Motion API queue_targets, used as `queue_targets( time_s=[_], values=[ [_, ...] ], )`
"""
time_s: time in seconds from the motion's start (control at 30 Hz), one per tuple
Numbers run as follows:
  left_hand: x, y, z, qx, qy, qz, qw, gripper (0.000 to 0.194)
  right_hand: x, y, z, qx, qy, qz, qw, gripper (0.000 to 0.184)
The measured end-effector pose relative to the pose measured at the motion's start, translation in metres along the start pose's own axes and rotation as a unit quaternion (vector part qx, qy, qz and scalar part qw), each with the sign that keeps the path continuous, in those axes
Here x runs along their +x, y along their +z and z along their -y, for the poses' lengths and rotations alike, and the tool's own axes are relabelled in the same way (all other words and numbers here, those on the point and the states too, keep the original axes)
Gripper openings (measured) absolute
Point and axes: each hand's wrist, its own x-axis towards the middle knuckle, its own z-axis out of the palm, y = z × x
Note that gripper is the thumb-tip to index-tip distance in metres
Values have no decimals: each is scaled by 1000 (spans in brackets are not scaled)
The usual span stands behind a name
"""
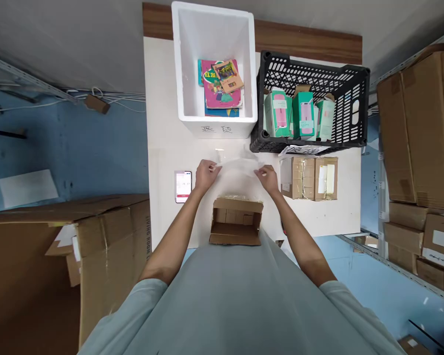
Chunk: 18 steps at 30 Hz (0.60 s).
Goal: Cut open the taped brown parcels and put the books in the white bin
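Observation:
My left hand (206, 173) and my right hand (267, 177) pinch the two sides of a thin, see-through plastic bag (239, 165), stretched between them over the white table. The bag's outline is faint against the tabletop, and I cannot make out anything inside it. Between my forearms, close to my body, an open cardboard box (237, 239) faces up, with smaller brown pieces visible inside. A phone (183, 186) with a lit screen lies left of my left hand. To the right of my right hand sit two taped cardboard boxes (308, 178) side by side.
A white foam box (214, 130) holding books (222, 88) stands at the table's back. Beside it, a black plastic crate (350, 106) contains several green cartons (303, 116). A large open carton (114, 256) is on the left; stacked cartons (422, 128) fill a shelf on the right.

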Motion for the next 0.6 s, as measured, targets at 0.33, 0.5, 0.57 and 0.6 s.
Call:
queue_targets(
  time_s=[0.33, 0.5, 0.57, 0.6],
  values=[
    [-109, -57, -104, -274, 128, 52, 952, 51, -106, -49, 82, 234, -228, -66, 943, 47],
    [-173, -50, -116, -341, 199, 45, 918, 43, -170, -53, 97, 206, -281, -91, 933, 33],
    [-193, -42, -112, -359, 203, 32, 910, 38, -189, -53, 93, 177, -311, -104, 928, 28],
    [-201, -37, -109, -370, 197, 26, 908, 37, -198, -52, 90, 162, -328, -109, 924, 26]
  ],
)
